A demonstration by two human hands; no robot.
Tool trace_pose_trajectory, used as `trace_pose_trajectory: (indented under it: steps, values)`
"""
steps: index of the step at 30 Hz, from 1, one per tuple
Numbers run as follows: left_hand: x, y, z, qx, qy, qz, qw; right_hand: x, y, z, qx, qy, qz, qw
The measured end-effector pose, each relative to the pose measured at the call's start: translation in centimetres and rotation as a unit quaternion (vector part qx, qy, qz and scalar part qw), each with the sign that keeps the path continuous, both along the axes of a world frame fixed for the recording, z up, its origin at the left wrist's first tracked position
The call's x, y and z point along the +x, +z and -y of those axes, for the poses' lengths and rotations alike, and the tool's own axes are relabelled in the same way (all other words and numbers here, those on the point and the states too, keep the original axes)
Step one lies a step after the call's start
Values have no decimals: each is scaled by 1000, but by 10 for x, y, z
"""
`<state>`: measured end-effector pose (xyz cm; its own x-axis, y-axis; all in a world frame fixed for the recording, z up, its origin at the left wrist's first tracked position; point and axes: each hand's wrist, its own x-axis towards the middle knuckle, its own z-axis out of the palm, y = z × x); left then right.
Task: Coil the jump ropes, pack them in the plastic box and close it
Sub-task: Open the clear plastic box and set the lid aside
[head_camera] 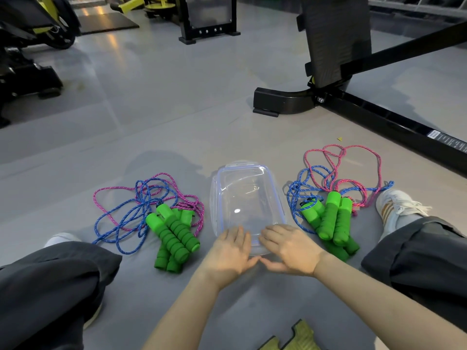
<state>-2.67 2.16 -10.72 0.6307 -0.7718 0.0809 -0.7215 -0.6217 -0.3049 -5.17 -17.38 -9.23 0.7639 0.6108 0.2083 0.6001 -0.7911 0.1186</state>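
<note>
Forearms (182, 306) reach forward side by side. One tangled rope pile (151, 213) lies left of the left hand (231, 251). Both it and the right hand (290, 251) rest flat, fingers straight and grasping nothing, on the plastic box (247, 188) near edge. A second rope pile (333, 198) lies right.

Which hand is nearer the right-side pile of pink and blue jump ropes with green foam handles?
Right. The right hand rests on the near end of the clear plastic box, just left of that pile; the left hand sits farther left.
</note>
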Motion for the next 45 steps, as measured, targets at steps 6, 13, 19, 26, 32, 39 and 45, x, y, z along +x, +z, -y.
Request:
trace_pose_trajectory:
  steps: [6, 13, 19, 26, 32, 39, 45]
  values:
    - [1, 2, -14, -130, 33, -70, 989, 6, 8, -2, 33, -211, -96, 972]
    - [9, -15, -4, -163, 21, -105, 981, 39, 1, 4, 61, -350, -240, 903]
    - [14, -4, -4, -262, 113, -147, 947, 41, -3, 10, 79, -319, -253, 910]
    - [27, -1, 0, -263, 197, -262, 907, 47, -1, 3, 288, -347, -240, 860]
    - [26, -4, -2, -254, 189, -249, 915, 71, -12, 8, 365, -493, -264, 744]
    - [23, -4, -2, -254, 179, -235, 921, 70, -5, 14, 430, -519, -159, 721]
    - [31, 2, -2, -201, 143, -164, 955, 65, 10, 6, 615, -457, -152, 624]
